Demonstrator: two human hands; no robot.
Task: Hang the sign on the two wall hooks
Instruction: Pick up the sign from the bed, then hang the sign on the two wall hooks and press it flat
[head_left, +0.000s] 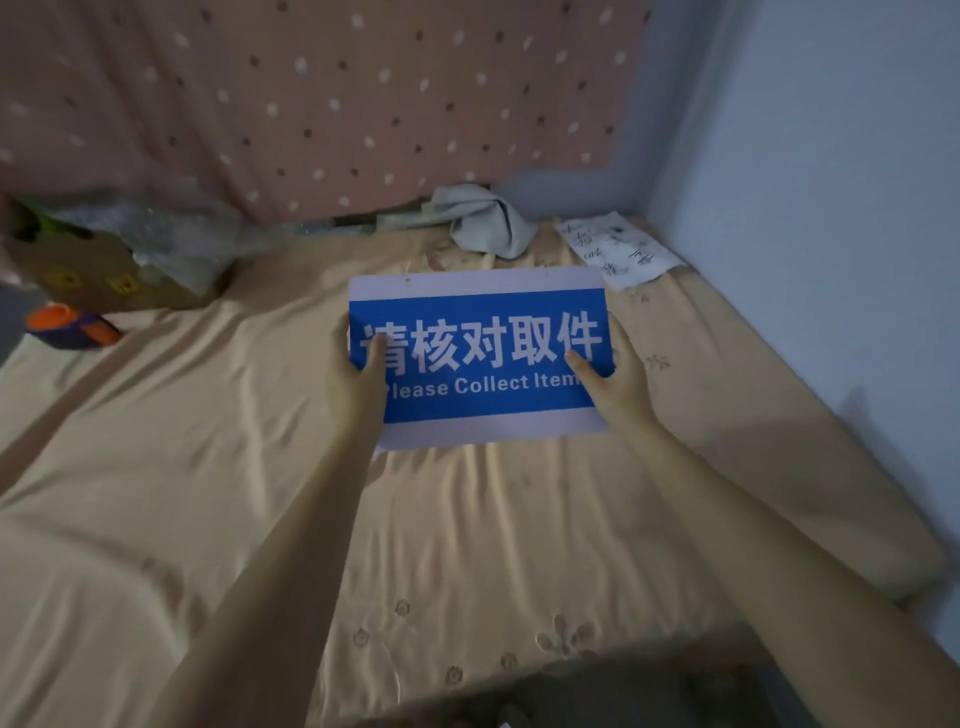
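A rectangular sign (480, 358) with a blue panel, white Chinese characters and the words "Please Collect Item" is held above the bed, face towards me. My left hand (356, 374) grips its left edge, thumb on the front. Gripping the right edge is my right hand (608, 379), its thumb also on the front. Two small holes show along the sign's white top strip. No wall hooks are in view.
A beige sheet (208, 467) covers the bed. A cardboard box (98, 270) with plastic wrap and an orange-and-purple object (72, 327) lie at the left. A crumpled grey cloth (488, 221) and a printed paper (618, 249) lie at the far end. A blue-white wall (831, 208) stands at the right.
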